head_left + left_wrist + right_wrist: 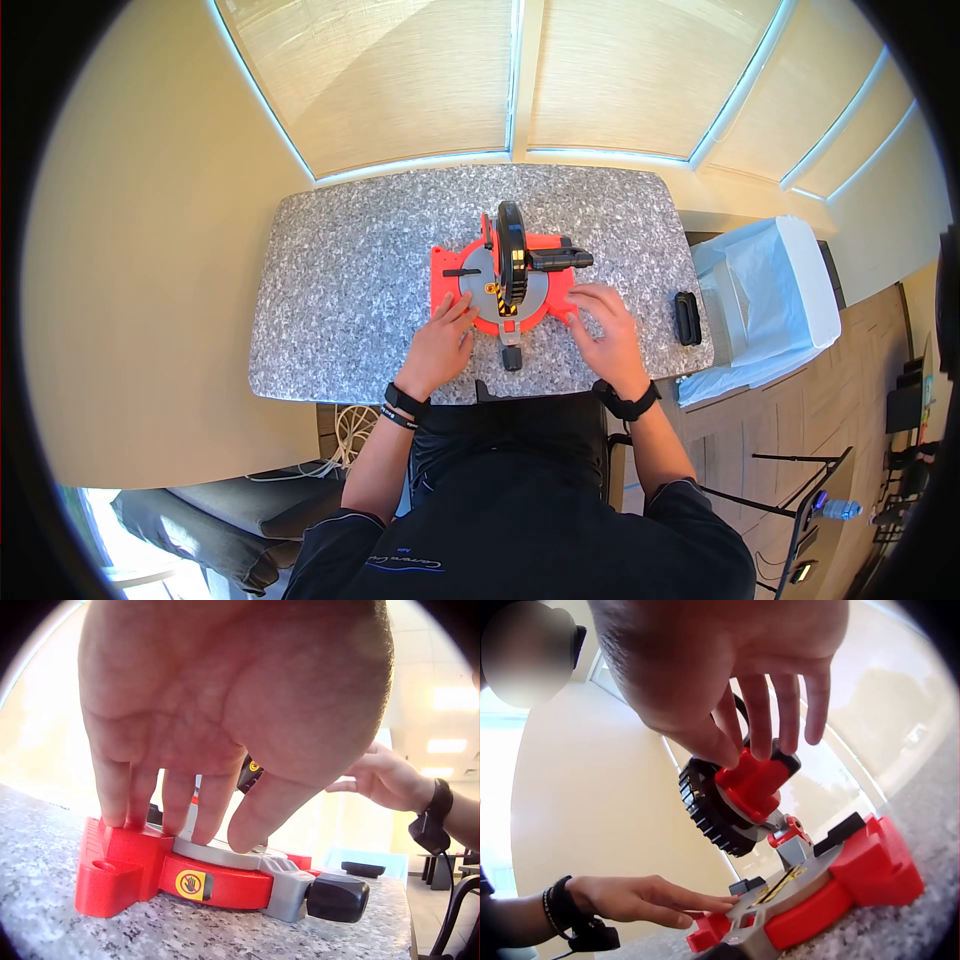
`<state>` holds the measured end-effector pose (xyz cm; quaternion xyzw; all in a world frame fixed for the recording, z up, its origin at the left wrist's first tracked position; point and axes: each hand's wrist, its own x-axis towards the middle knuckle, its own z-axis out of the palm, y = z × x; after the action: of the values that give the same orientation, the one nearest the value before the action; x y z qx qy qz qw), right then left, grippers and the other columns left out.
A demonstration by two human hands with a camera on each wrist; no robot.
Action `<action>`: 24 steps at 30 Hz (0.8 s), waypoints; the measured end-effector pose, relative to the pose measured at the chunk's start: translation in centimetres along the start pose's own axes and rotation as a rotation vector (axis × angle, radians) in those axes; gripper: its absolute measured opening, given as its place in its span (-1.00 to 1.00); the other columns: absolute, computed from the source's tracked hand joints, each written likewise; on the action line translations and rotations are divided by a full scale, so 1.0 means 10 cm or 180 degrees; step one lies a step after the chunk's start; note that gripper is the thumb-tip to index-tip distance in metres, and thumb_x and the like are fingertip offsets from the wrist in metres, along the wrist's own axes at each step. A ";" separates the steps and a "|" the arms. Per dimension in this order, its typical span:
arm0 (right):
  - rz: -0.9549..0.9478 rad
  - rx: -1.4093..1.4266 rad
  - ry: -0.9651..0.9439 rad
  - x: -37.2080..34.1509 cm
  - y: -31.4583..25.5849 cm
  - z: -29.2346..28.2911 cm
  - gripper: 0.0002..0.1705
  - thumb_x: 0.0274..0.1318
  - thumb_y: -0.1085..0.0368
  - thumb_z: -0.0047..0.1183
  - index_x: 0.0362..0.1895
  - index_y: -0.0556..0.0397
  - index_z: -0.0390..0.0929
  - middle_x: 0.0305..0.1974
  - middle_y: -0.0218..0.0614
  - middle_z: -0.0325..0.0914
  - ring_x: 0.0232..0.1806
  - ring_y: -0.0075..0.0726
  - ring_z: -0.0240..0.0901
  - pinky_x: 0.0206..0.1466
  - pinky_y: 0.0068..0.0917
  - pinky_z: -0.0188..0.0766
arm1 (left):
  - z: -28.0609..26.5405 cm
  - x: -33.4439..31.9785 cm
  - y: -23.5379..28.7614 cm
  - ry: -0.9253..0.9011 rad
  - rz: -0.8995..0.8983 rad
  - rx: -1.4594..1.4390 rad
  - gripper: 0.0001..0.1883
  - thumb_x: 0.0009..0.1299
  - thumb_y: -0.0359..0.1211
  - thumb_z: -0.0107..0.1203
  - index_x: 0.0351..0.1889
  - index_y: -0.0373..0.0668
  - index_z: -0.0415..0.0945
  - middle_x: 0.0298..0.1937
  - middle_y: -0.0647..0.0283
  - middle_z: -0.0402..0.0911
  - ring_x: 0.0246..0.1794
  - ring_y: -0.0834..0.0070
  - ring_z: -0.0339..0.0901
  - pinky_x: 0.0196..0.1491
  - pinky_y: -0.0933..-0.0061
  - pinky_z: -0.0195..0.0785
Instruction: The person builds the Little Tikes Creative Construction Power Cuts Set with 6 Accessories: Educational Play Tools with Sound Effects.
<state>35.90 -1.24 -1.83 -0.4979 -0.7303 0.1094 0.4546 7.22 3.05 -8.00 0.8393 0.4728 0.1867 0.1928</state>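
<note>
A toy miter saw stands on the table, with a red base, a grey round turntable and a black ribbed blade guard. Its black handle points right, and a black knob sticks out at the front. With straight fingers, my left hand rests on the base's left side and the turntable's edge. My right hand hovers by the base's right side, fingers loosely bent and apart, holding nothing. The right wrist view shows the red motor housing of the raised saw head behind those fingers.
The speckled grey table carries a small black case near its right edge. Past that edge stands a bin with a pale liner. Window blinds lie beyond the far side. Cables hang below at the left.
</note>
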 end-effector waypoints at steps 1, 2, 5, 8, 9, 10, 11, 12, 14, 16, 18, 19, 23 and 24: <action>0.0000 0.0000 0.0000 -0.02 0.05 0.03 -0.68 0.04 0.52 0.30 -0.06 0.07 0.68 0.06 -0.14 0.62 0.13 0.08 0.55 0.20 -0.15 0.52 | 0.00 0.00 0.00 0.0008 -0.0008 -0.0011 -0.53 0.42 -0.40 0.09 0.32 -0.21 0.54 0.54 0.07 0.37 0.57 -0.01 0.24 0.41 0.07 0.40; -0.0018 -0.0151 -0.0172 -0.05 0.11 0.06 -0.70 0.06 0.48 0.30 -0.06 0.07 0.68 0.07 -0.14 0.61 0.16 0.09 0.53 0.22 -0.13 0.51 | 0.00 0.00 0.00 0.0008 -0.0007 -0.0011 -0.53 0.42 -0.40 0.09 0.32 -0.21 0.54 0.54 0.07 0.37 0.57 -0.01 0.24 0.41 0.07 0.40; 0.0061 -0.0407 -0.0478 -0.14 0.24 0.11 -0.71 0.10 0.40 0.30 -0.05 0.06 0.68 0.09 -0.13 0.60 0.22 0.12 0.48 0.26 -0.08 0.48 | 0.01 -0.01 0.01 0.0027 -0.0019 -0.0024 -0.53 0.42 -0.41 0.09 0.31 -0.21 0.55 0.54 0.08 0.37 0.57 -0.01 0.25 0.41 0.08 0.40; 0.0236 -0.0521 -0.0699 -0.22 0.32 0.14 -0.69 0.11 0.35 0.30 -0.02 0.06 0.67 0.12 -0.11 0.58 0.25 0.13 0.46 0.30 -0.06 0.45 | 0.03 -0.01 -0.01 0.0088 0.0013 -0.0040 -0.54 0.42 -0.42 0.09 0.30 -0.21 0.55 0.54 0.08 0.38 0.57 0.00 0.25 0.41 0.08 0.40; 0.0322 -0.0530 -0.0792 -0.24 0.33 0.13 -0.67 0.10 0.34 0.31 -0.01 0.06 0.67 0.13 -0.10 0.57 0.25 0.14 0.45 0.31 -0.06 0.44 | 0.02 -0.01 0.00 0.0139 0.0000 -0.0076 -0.55 0.42 -0.42 0.09 0.29 -0.22 0.56 0.53 0.08 0.39 0.57 0.00 0.25 0.41 0.08 0.40; 0.0326 -0.0533 -0.0789 -0.25 0.34 0.13 -0.67 0.10 0.34 0.31 -0.01 0.06 0.67 0.13 -0.10 0.57 0.25 0.14 0.45 0.31 -0.06 0.44 | 0.02 -0.02 0.01 0.0187 -0.0014 -0.0113 -0.55 0.42 -0.42 0.08 0.28 -0.22 0.56 0.52 0.08 0.40 0.57 0.01 0.26 0.41 0.08 0.41; 0.0324 -0.0546 -0.0825 -0.27 0.35 0.12 -0.66 0.10 0.34 0.31 0.00 0.06 0.67 0.14 -0.10 0.57 0.25 0.14 0.45 0.31 -0.06 0.44 | 0.03 -0.02 0.01 0.0185 -0.0009 -0.0114 -0.55 0.42 -0.42 0.08 0.28 -0.22 0.56 0.52 0.08 0.40 0.57 0.01 0.26 0.41 0.08 0.41; 0.0322 -0.0560 -0.0860 -0.28 0.37 0.12 -0.65 0.10 0.35 0.31 0.01 0.05 0.67 0.14 -0.10 0.57 0.25 0.14 0.45 0.31 -0.06 0.44 | 0.04 -0.01 0.02 0.0278 0.0036 -0.0116 -0.57 0.41 -0.44 0.09 0.26 -0.24 0.57 0.49 0.05 0.42 0.53 0.00 0.30 0.39 0.08 0.41; 0.0336 -0.0559 -0.0850 -0.32 0.41 0.13 -0.64 0.10 0.34 0.31 0.02 0.05 0.67 0.15 -0.10 0.57 0.25 0.15 0.45 0.31 -0.06 0.44 | 0.05 -0.01 0.01 0.0369 0.0085 -0.0116 -0.59 0.40 -0.46 0.09 0.23 -0.25 0.58 0.45 0.02 0.45 0.50 -0.02 0.34 0.38 0.07 0.42; 0.0354 -0.0557 -0.0839 -0.35 0.43 0.11 -0.63 0.09 0.33 0.32 0.02 0.04 0.67 0.15 -0.10 0.57 0.24 0.15 0.46 0.31 -0.06 0.44 | 0.06 -0.02 -0.01 0.0629 -0.0039 -0.0525 -0.62 0.39 -0.49 0.12 0.18 -0.29 0.59 0.37 -0.05 0.50 0.40 -0.06 0.43 0.35 0.06 0.43; 0.0490 -0.0581 -0.0818 -0.35 0.45 0.08 -0.62 0.08 0.31 0.34 0.03 0.04 0.67 0.17 -0.09 0.57 0.25 0.16 0.46 0.32 -0.06 0.43 | 0.06 -0.04 -0.05 0.0706 -0.0063 -0.0637 -0.63 0.38 -0.50 0.12 0.17 -0.30 0.59 0.34 -0.07 0.51 0.37 -0.07 0.45 0.34 0.07 0.43; 0.0493 -0.0581 -0.0813 -0.36 0.47 0.05 -0.62 0.08 0.31 0.34 0.03 0.04 0.67 0.17 -0.09 0.57 0.25 0.16 0.46 0.32 -0.06 0.43 | 0.06 -0.05 -0.07 0.0788 -0.0093 -0.0750 -0.63 0.38 -0.51 0.13 0.16 -0.30 0.59 0.31 -0.09 0.53 0.33 -0.09 0.47 0.33 0.07 0.42; 0.0743 -0.0879 -0.0579 -0.40 0.68 -0.13 -0.60 0.09 0.29 0.36 0.05 0.03 0.66 0.21 -0.10 0.57 0.29 0.11 0.45 0.37 -0.10 0.40 | 0.02 -0.17 -0.10 0.0821 -0.0003 -0.0614 -0.63 0.39 -0.50 0.14 0.17 -0.28 0.59 0.30 -0.08 0.53 0.30 -0.09 0.49 0.33 0.07 0.42; 0.0806 -0.1003 -0.0427 -0.43 0.76 -0.18 -0.59 0.08 0.28 0.36 0.05 0.03 0.66 0.22 -0.10 0.57 0.31 0.11 0.44 0.38 -0.09 0.39 | -0.04 -0.22 -0.05 0.0755 -0.0047 -0.0566 -0.64 0.41 -0.49 0.15 0.17 -0.27 0.60 0.30 -0.06 0.55 0.30 -0.07 0.50 0.33 0.09 0.42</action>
<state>42.44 -1.68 -7.81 -0.6422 -0.6987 0.0831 0.3042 5.61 1.45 -8.23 0.7875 0.4799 0.3243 0.2106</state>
